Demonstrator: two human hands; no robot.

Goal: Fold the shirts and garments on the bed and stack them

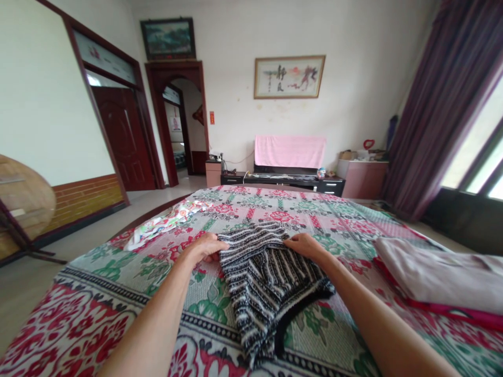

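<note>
A black-and-white striped knit sweater [271, 277] lies partly folded on the flowered bedspread [157, 293] in front of me. My left hand [206, 247] pinches its far left corner, fingers closed on the cloth. On the other side, my right hand [304, 245] grips the far right edge between thumb and fingers. The striped fabric between my hands is laid over in a band. A black trimmed edge curves along the near right part of the garment.
Folded clothes [440, 272], pale over bright red, are stacked at the right. A crumpled white patterned cloth [168, 225] lies at the far left. Beyond stands a low black cabinet [330, 186] with a pink cloth [291, 151] above it. A round wooden board [23, 199] leans at the left.
</note>
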